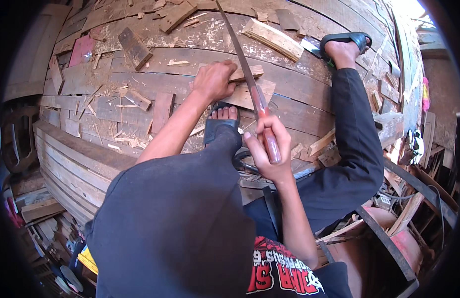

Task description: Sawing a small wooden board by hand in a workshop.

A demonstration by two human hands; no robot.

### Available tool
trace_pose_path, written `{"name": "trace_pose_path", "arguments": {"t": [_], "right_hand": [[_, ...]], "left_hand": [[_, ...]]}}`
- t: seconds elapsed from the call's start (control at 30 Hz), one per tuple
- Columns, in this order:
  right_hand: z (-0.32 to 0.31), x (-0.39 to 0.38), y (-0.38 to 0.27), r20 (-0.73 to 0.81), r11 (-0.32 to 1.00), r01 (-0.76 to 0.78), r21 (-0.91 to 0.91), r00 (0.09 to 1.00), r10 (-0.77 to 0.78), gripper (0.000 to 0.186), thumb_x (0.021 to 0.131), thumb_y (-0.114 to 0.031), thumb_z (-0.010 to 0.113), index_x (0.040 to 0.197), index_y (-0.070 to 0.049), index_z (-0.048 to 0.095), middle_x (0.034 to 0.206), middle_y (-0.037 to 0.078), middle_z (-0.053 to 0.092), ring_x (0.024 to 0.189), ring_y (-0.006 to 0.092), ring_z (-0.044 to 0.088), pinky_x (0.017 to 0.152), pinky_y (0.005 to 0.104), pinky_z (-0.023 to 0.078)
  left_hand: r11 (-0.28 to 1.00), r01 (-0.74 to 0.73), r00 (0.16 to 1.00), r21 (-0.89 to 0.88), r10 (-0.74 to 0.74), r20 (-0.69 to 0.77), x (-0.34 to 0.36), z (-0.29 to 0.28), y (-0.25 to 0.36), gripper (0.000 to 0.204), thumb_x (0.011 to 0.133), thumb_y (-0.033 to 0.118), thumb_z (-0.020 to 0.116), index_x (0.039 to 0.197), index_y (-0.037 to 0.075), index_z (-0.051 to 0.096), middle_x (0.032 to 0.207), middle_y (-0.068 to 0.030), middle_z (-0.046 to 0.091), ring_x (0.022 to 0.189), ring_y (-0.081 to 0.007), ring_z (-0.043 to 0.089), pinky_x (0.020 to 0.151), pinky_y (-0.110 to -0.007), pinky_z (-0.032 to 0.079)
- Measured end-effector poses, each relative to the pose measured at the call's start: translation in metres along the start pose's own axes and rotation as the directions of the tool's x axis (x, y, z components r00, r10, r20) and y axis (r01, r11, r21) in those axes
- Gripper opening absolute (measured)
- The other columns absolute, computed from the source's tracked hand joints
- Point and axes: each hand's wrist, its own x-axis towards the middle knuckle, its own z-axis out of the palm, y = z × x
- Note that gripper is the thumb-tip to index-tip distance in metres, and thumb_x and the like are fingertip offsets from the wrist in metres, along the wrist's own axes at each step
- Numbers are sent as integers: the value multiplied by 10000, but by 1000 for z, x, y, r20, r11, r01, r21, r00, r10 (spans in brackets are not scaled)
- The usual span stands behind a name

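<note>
My right hand (273, 170) has its fingers wrapped round the red-brown handle of a long, tapering steel handsaw (246, 69); my left hand (214, 82) bears down on a short, light-brown wooden strip (237, 75) above the plank floor (299, 92), just beside a flat, pale board offcut (260, 95). The blade crosses the strip close to my left fingers; whether its teeth touch the wood, I can't tell. If the blade skipped, I judge it could nick those fingers, or my bare toes in the black open sandal (210, 130) nearby. A short piece under one hand might also roll or twist. I can't make out any container for certain; the dark metal frame (385, 242) has wood scraps beside it.
</note>
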Motion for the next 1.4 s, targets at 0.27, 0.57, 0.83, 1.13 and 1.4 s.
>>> {"name": "trace_pose_path", "arguments": {"t": [0.27, 0.57, 0.83, 1.13, 1.4], "right_hand": [[-32, -77, -12, -96, 976, 112, -185, 987, -131, 255, 834, 4, 781, 858, -84, 543, 631, 11, 510, 523, 101, 490, 534, 258, 402], [-45, -101, -16, -124, 966, 52, -254, 989, -86, 277, 819, -33, 790, 853, -98, 523, 727, -2, 548, 643, 116, 523, 654, 273, 437], [-26, -20, 5, -88, 995, 70, -73, 993, -77, 240, 886, -18, 747, 870, -68, 513, 722, 16, 490, 631, 102, 470, 598, 271, 395], [-26, -90, 8, -92, 984, 60, -169, 993, -77, 300, 831, -13, 790, 832, -92, 501, 691, 18, 503, 602, 107, 521, 582, 252, 411], [-13, -84, 4, -97, 983, 116, -143, 987, -130, 239, 859, -21, 789, 853, -94, 561, 616, 27, 531, 513, 109, 526, 515, 269, 401]], "left_hand": [[991, -119, 992, -54, 117, -37, 27, 6, 35, 266, 783, 207, 747, 975, 50, 652, 1035, -145, 687, 1008, -418, 677, 829, -543, 550], [996, -68, 995, -53, 72, 68, 33, 6, 40, 259, 773, 179, 752, 997, 73, 675, 1091, -119, 700, 1038, -394, 691, 864, -533, 567], [991, -112, 993, -69, 110, -31, 23, 8, 29, 266, 785, 211, 745, 984, 51, 670, 1084, -149, 697, 1022, -419, 671, 852, -544, 546], [992, -116, 993, -44, 117, 22, 23, 2, 36, 295, 781, 213, 752, 1014, 55, 664, 1072, -138, 688, 1045, -413, 665, 885, -530, 543], [997, -68, 995, -35, 71, 65, 24, 4, 30, 301, 772, 208, 735, 1021, 51, 672, 1098, -152, 694, 1040, -414, 672, 870, -528, 554]]}}
